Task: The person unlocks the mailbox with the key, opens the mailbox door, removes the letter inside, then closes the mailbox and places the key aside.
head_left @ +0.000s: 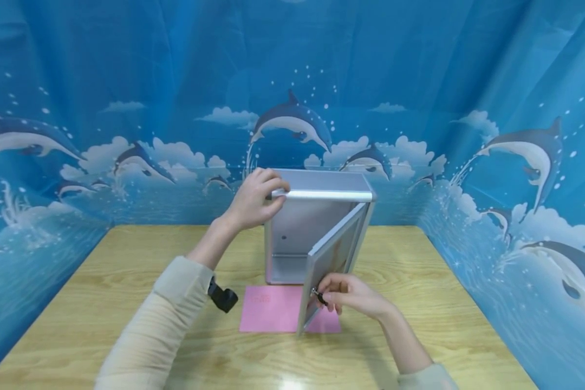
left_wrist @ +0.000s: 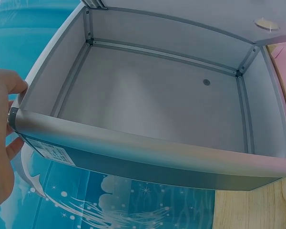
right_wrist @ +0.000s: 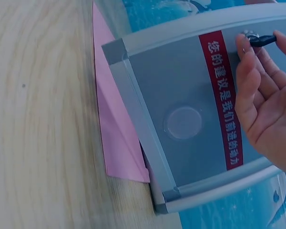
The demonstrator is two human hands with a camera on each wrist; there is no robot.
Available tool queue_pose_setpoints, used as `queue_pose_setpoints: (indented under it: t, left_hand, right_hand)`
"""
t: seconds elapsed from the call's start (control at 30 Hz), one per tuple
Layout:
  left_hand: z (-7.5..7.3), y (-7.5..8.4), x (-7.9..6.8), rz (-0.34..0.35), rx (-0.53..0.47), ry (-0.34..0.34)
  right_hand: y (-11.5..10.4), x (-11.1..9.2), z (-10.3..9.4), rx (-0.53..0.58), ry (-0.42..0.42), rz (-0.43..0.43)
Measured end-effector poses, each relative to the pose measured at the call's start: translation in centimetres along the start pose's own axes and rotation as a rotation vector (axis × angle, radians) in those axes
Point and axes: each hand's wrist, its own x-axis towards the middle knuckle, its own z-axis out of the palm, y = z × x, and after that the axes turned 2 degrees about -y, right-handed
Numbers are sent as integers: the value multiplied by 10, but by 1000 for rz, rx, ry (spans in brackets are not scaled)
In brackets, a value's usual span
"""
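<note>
A grey metal suggestion box (head_left: 322,181) stands upright on the table, its front door (head_left: 338,246) swung out toward me on the right. My left hand (head_left: 254,200) grips the box's top left corner, thumb in front and fingers over the top edge. A black-headed key (right_wrist: 264,41) sits in the door's lock, and my right hand (head_left: 356,297) pinches it. The left wrist view looks into the bare interior (left_wrist: 133,90), with a small hole in the back panel. Across the door's outer face runs a red strip (right_wrist: 222,95) with white Chinese characters.
Pink paper (head_left: 273,311) lies on the wooden table (head_left: 404,336) in front of the box, partly behind the door. A black strap piece (head_left: 222,298) shows at my left sleeve. Blue dolphin-print curtains (head_left: 175,108) enclose the table's back and sides.
</note>
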Motion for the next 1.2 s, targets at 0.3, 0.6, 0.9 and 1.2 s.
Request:
queue_pose_setpoints:
  t: [0.3, 0.6, 0.9, 1.2]
  left_hand:
    - [-2, 0, 1, -15, 5, -3]
    - [-2, 0, 2, -12, 11, -8]
    - [-2, 3, -1, -19, 6, -10]
    - [-3, 2, 1, -55, -25, -17]
  right_hand:
    - [-4, 17, 11, -19, 111, 103]
    - [-5, 33, 25, 55, 249, 185]
    - [-5, 47, 36, 40, 368, 253]
    - [-7, 69, 45, 25, 529, 303]
